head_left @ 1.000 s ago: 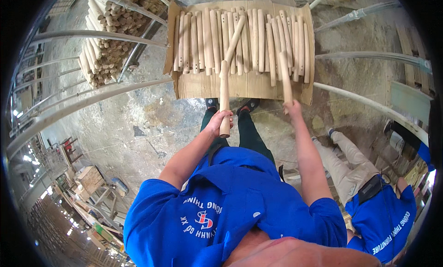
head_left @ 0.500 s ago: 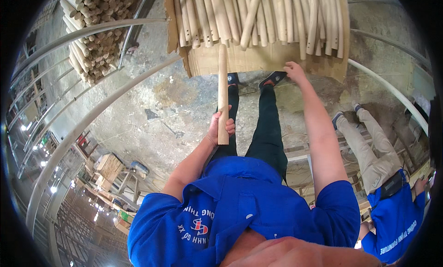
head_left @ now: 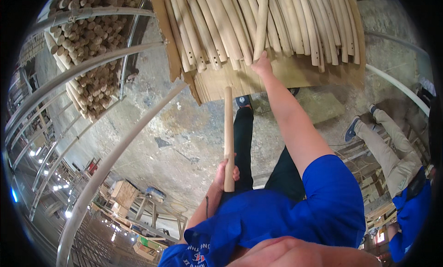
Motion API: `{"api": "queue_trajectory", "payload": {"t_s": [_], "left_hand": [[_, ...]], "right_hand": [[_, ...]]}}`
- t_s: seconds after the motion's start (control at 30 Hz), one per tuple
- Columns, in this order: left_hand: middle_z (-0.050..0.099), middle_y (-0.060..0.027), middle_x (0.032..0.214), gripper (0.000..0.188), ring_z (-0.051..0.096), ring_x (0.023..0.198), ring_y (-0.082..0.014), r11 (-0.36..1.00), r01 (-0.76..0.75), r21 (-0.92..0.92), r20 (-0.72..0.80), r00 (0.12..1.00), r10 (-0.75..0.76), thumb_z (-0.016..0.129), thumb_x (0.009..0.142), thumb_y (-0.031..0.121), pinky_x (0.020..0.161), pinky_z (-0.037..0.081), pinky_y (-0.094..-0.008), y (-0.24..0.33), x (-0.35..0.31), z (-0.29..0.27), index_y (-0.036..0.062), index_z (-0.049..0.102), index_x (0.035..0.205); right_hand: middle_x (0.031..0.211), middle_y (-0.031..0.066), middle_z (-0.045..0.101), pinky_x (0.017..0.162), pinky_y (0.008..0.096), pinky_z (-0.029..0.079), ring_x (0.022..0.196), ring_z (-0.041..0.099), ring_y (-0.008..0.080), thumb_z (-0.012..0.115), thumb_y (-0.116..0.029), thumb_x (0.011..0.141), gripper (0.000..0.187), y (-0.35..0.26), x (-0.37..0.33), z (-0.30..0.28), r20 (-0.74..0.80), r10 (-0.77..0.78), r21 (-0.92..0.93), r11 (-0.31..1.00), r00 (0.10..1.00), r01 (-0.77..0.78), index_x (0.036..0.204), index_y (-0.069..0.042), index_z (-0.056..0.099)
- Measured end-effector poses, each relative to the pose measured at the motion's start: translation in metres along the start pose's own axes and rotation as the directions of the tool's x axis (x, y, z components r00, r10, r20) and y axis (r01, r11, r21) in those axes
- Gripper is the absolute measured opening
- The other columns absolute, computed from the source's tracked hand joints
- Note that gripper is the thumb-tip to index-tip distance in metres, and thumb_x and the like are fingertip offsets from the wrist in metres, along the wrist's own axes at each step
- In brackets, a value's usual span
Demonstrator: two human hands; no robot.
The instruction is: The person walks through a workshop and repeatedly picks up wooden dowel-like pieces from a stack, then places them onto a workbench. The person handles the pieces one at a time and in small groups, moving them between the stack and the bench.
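The person's left hand (head_left: 225, 174) is drawn in close to the chest, elbow bent, with its fingers wrapped tight round the lower end of a pale wooden dowel (head_left: 228, 133) that stands nearly upright and points away toward the far side of the scene. The right arm is stretched out straight ahead, and the right hand (head_left: 261, 64) lies against the near end of a second turned stick (head_left: 261, 25) in the pile; the hand is seen from behind, so it cannot be told whether its fingers are closed on that stick or only pressed to it. The sticks lie side by side on a sheet of cardboard (head_left: 277, 75) whose far part runs out of the top of the picture, and several of them show small drilled holes. To the far left, a metal-railed rack (head_left: 92, 66) holds a stack of similar round sticks (head_left: 87, 41) with their cut ends facing the viewer; its upper rows are cut off by the dark rim. The person's blue shirt (head_left: 286, 211) hides the lower body. On the right, a co-worker (head_left: 401, 175) in a matching blue shirt is only partly visible at the edge.
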State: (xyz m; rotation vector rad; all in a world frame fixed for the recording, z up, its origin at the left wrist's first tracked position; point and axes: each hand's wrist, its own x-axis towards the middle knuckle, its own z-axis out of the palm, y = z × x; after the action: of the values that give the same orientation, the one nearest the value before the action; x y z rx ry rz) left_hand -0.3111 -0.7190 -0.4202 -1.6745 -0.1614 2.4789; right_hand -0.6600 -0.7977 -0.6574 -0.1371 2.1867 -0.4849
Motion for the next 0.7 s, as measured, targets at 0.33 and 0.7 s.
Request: {"api": "queue_trajectory", "payload": {"t_s": [0.33,0.7], "left_hand": [[0.049,-0.0072,0.075,0.036,0.049,0.058,-0.0165,0.988,-0.051,0.146,-0.100,0.993,0.066,0.049,0.087,0.032,0.056,0.045,-0.0310,-0.006,0.001,0.014,0.0150,0.033,0.115],[0.051,-0.0073,0.089,0.078,0.054,0.063,-0.0143,0.417,-0.423,0.805,0.267,0.885,0.382,0.057,0.073,-0.001,0.053,0.048,-0.0271,0.041,-0.047,0.086,0.0125,0.019,0.139]], "right_hand": [[0.093,0.0118,0.054,0.070,0.0361,0.049,0.079,0.055,0.0234,0.057,-0.005,0.073,0.054,0.029,-0.068,-0.063,0.394,-0.268,0.918,0.149,0.879,-0.367,0.122,-0.008,0.035],[0.074,0.0042,0.052,0.054,0.0268,0.041,0.053,0.047,0.0107,0.056,-0.017,0.080,0.028,0.060,-0.224,-0.179,0.318,-0.301,0.939,-0.032,0.899,-0.343,0.104,-0.005,0.048]]}}
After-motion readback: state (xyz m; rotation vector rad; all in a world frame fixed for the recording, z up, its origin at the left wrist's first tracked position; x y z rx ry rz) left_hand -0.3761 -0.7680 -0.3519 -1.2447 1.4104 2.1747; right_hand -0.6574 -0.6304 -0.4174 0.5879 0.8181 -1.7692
